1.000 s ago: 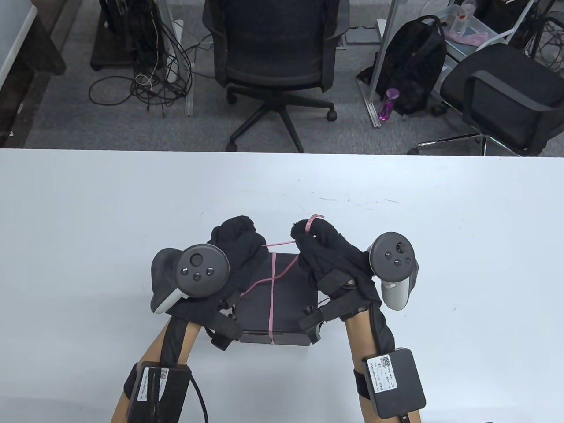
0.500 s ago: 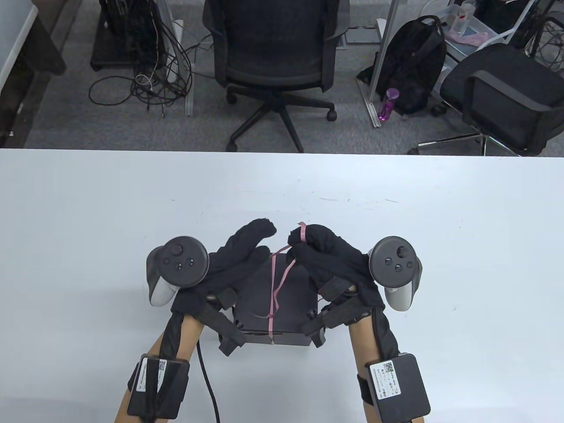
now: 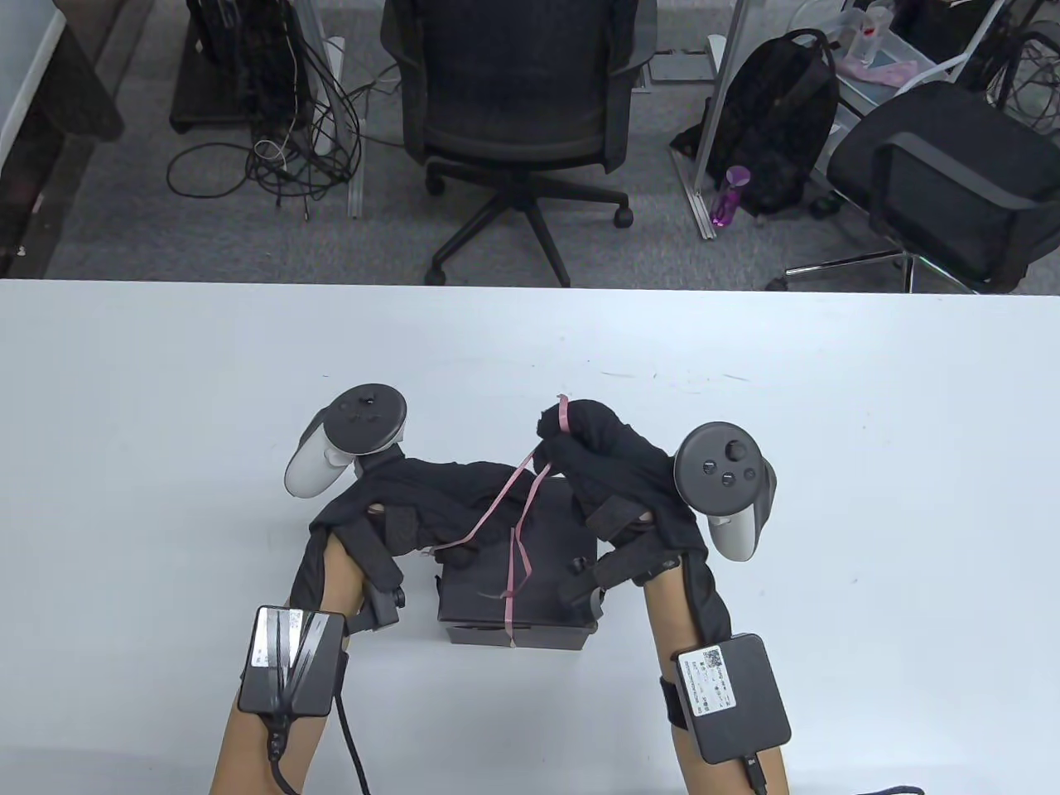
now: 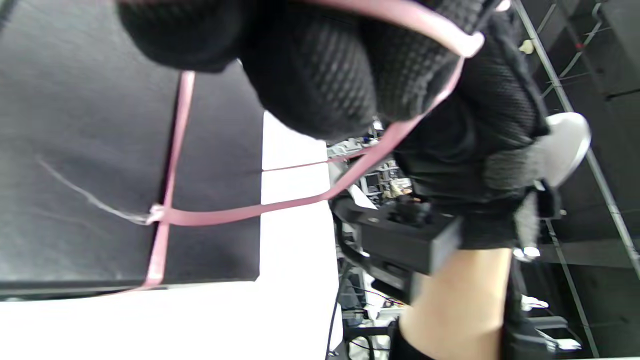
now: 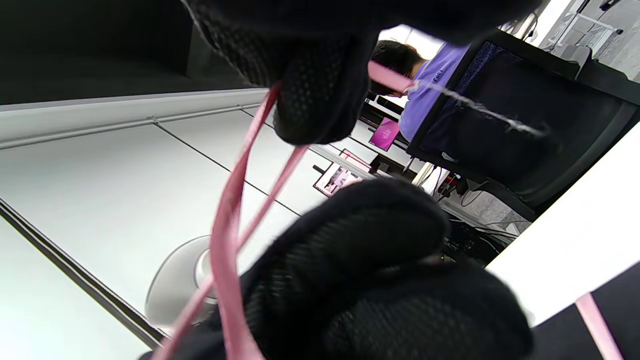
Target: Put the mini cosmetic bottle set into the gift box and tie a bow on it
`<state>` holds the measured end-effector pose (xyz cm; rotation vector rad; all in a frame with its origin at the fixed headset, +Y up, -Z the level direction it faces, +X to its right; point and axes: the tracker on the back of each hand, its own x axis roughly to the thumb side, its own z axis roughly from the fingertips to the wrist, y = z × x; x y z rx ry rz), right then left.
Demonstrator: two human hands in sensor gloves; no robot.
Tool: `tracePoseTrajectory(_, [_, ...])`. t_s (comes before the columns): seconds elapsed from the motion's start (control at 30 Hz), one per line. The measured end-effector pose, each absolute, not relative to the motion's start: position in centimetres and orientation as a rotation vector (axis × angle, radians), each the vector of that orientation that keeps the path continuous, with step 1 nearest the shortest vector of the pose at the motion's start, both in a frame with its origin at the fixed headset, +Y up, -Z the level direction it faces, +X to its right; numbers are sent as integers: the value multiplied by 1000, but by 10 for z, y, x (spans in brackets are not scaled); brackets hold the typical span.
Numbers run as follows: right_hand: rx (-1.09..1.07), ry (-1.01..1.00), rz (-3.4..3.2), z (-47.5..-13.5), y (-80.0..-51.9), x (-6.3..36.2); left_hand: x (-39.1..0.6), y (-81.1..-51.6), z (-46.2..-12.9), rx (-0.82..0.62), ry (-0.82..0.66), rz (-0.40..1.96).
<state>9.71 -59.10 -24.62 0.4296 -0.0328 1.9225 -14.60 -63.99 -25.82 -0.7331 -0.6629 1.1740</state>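
Note:
A black gift box [image 3: 551, 571] sits shut near the table's front edge, with a thin pink ribbon [image 3: 517, 551] crossed and knotted over its lid. My right hand [image 3: 556, 435] is above the box's far edge and pinches a small upright loop of ribbon. My left hand [image 3: 497, 489] lies across the box's far left part, reaching toward the right hand. One strand drapes over it and trails to the lower left. In the left wrist view the ribbon [image 4: 235, 214] runs from the knot on the lid [image 4: 90, 125] up around my curled fingers [image 4: 320, 75]. The bottle set is hidden.
The white table [image 3: 828, 455] stretches wide to both sides. Beyond its far edge stand an office chair [image 3: 517, 108], a second chair [image 3: 952, 182], a black backpack [image 3: 778, 116] and floor cables [image 3: 281, 141]. A person in a purple shirt [image 5: 432, 75] shows in the right wrist view.
My left hand has rolled over and slid right across the box, so a ribbon strand now lies over it. My right hand has lifted its loop slightly farther from me.

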Motion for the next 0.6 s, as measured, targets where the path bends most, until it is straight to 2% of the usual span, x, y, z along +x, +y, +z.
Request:
tracePoseTrajectory(0.17, [405, -47, 1939, -244, -597, 91, -147, -640, -255, -707, -624, 1129])
tracePoseTrajectory(0.3, [371, -82, 1987, -239, -598, 85, -142, -634, -250, -629, -570, 1051])
tracePoseTrajectory(0.4, [337, -113, 1979, -234, -600, 83, -138, -628, -238, -445, -434, 970])
tracePoseTrajectory(0.43, [319, -119, 1961, -232, -601, 83, -135, -626, -233, -376, -431, 913])
tracePoseTrajectory(0.6, [293, -104, 1918, -224, -605, 88, -131, -624, -217, -253, -385, 836])
